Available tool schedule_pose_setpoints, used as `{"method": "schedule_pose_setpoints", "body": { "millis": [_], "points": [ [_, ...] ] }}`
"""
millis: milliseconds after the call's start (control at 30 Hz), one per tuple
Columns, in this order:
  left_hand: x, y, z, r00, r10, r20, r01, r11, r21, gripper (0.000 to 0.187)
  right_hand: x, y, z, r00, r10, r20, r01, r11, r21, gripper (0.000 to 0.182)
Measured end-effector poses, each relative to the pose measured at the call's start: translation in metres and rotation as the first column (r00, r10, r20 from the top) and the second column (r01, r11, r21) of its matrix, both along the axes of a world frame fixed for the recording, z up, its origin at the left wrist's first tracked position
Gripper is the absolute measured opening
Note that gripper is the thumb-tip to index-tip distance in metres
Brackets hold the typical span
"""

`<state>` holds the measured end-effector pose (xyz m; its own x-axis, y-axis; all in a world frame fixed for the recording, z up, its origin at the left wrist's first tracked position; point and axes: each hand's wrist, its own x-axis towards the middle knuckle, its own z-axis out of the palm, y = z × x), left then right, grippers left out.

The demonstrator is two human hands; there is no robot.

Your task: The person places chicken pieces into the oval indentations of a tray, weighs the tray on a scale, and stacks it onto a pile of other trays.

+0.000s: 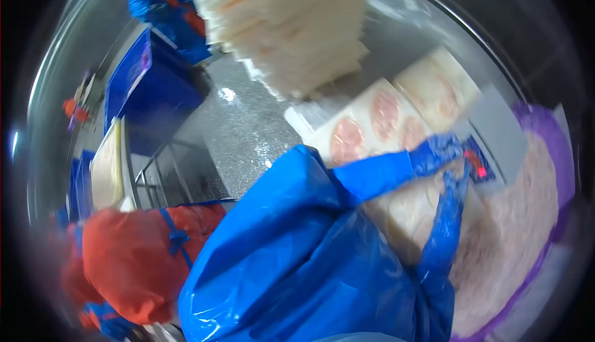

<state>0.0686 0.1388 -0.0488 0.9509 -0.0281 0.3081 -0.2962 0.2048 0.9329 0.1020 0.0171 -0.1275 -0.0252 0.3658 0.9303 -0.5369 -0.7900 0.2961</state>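
My left hand (pixel 441 148), in a wet blue glove, is closed with its fingers curled in front of a scale's display (pixel 477 160) with red digits. Close below it, my right hand (pixel 457 179), also gloved in blue, bends its fingers inward. A little pale, pinkish matter shows between the two hands, too small to name. Beside my left forearm lies a pale sheet (pixel 365 115) bearing several flat pink minced-meat patties (pixel 385 114). A second sheet (pixel 434 69) with faint pink meat lies beyond it. Under my right arm, a large mass of pale minced meat (pixel 489 261) fills a purple-lined container (pixel 561 181).
A tall stack of pale sheets (pixel 291 32) stands at the table's far end. Blue bins (pixel 152 91) and a metal rack (pixel 164 171) are on the wet floor (pixel 242 119) to the left. A person in red (pixel 139 261) is close at lower left; another person (pixel 170 13) is farther back.
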Motion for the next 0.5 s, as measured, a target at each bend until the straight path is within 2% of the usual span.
{"method": "schedule_pose_setpoints", "body": {
  "millis": [33,67,100,133,167,200,233,267,300,333,400,433,467,500],
  "points": [
    [0.01,0.004,-0.027,0.983,0.083,0.164,-0.093,0.994,0.051,0.016,-0.014,0.002,0.005,0.908,0.396,-0.135,-0.319,0.863,0.391,0.015],
    [0.006,0.014,-0.037,0.976,0.118,0.181,-0.129,0.99,0.054,0.016,-0.024,-0.001,0.009,0.66,0.742,-0.116,-0.452,0.515,0.728,0.015],
    [0.002,0.009,-0.036,0.991,0.108,0.074,-0.109,0.994,0.002,0.022,-0.034,-0.016,0.017,0.334,0.941,0.054,-0.353,0.072,0.933,0.014],
    [-0.005,0.009,-0.042,0.996,0.086,-0.032,-0.088,0.994,-0.07,0.028,-0.04,-0.021,0.018,0.027,0.949,0.316,-0.066,-0.313,0.947,0.015],
    [-0.018,0.002,-0.046,0.988,0.108,-0.112,-0.11,0.994,-0.02,0.034,-0.044,-0.028,0.019,-0.177,0.773,0.61,0.318,-0.541,0.778,0.016],
    [-0.035,-0.002,-0.049,0.971,0.132,-0.199,-0.128,0.991,0.034,0.04,-0.045,-0.032,0.014,-0.193,0.77,0.608,0.322,-0.535,0.781,0.016],
    [-0.05,0.0,-0.041,0.924,0.052,-0.38,-0.008,0.993,0.117,0.049,-0.046,-0.032,0.004,-0.172,0.763,0.623,0.368,-0.537,0.759,0.016],
    [-0.061,0.001,-0.042,0.913,-0.094,-0.398,0.095,0.995,-0.018,0.05,-0.046,-0.034,-0.003,-0.147,0.755,0.639,0.41,-0.541,0.734,0.017],
    [-0.068,0.002,-0.041,0.898,-0.153,-0.411,0.128,0.988,-0.089,0.049,-0.051,-0.032,0.003,-0.157,0.749,0.643,0.408,-0.544,0.733,0.017],
    [-0.07,0.002,-0.039,0.881,-0.217,-0.421,0.164,0.974,-0.159,0.048,-0.059,-0.031,0.008,-0.166,0.719,0.675,0.422,-0.567,0.708,0.015],
    [-0.068,0.001,-0.04,0.916,-0.206,-0.345,0.162,0.975,-0.151,0.044,-0.075,-0.024,0.018,-0.188,0.654,0.733,0.44,-0.611,0.658,0.016],
    [-0.068,0.001,-0.042,0.939,-0.201,-0.28,0.161,0.974,-0.159,0.041,-0.08,-0.022,0.02,-0.118,0.708,0.696,0.37,-0.619,0.692,0.018],
    [-0.062,-0.002,-0.052,0.938,-0.207,-0.278,0.169,0.974,-0.152,0.041,-0.086,-0.02,0.031,-0.115,0.704,0.701,0.362,-0.627,0.689,0.018],
    [-0.053,-0.009,-0.062,0.969,-0.114,-0.217,0.105,0.993,-0.051,0.035,-0.093,-0.022,0.044,-0.095,0.703,0.705,0.4,-0.622,0.673,0.021]
  ]
}}
